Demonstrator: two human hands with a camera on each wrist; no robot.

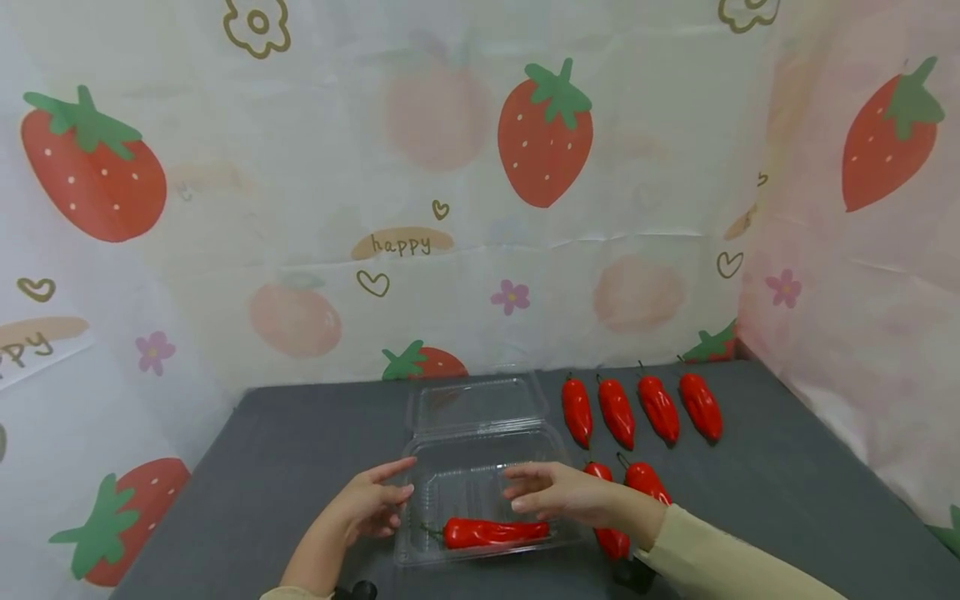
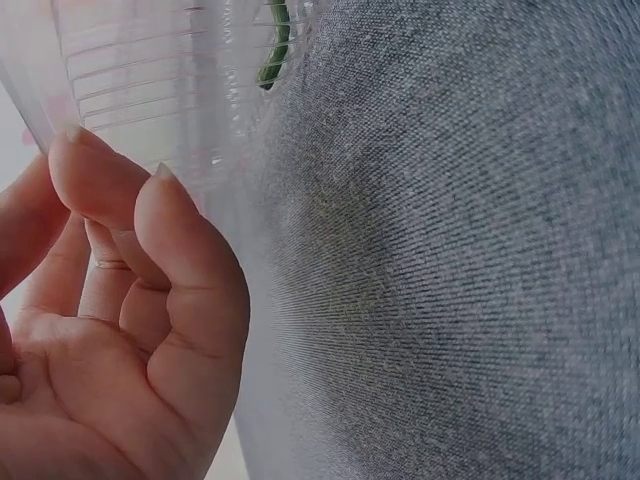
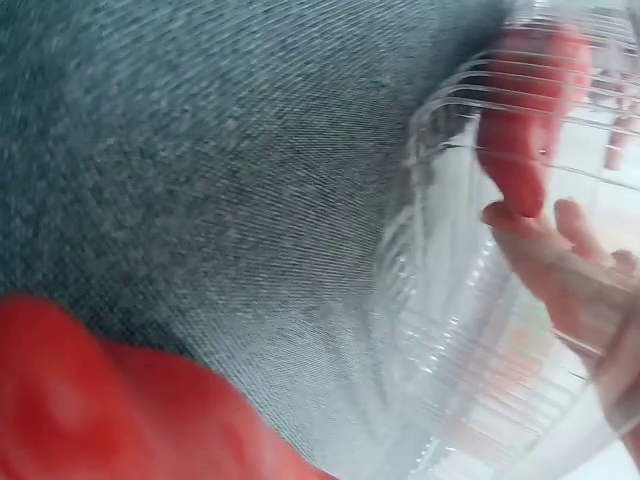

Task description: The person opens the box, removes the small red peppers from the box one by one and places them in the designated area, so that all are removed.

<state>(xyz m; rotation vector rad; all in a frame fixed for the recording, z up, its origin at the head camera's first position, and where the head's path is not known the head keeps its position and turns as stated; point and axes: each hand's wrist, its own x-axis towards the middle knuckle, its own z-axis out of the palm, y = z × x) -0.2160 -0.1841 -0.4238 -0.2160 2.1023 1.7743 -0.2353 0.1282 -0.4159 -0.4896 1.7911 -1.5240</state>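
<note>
A clear plastic clamshell box [image 1: 465, 492] stands on the dark cloth with its lid [image 1: 480, 404] folded back. One red chili pepper [image 1: 495, 533] lies crosswise near the box's front wall, its green stem to the left. My left hand [image 1: 372, 504] is at the box's left rim, index finger stretched out and thumb extended; whether it bears on the plastic I cannot tell. Over the right part of the box is my right hand [image 1: 551, 492], fingers extended, above and behind the pepper. In the right wrist view, its fingers [image 3: 560, 265] show through the clear wall near the pepper's tip.
Several red peppers [image 1: 616, 414] lie in a row right of the lid. More peppers [image 1: 647, 482] lie nearer, partly hidden by my right forearm. A printed strawberry curtain [image 1: 465, 183] stands behind the table [image 1: 315, 442] and along its sides.
</note>
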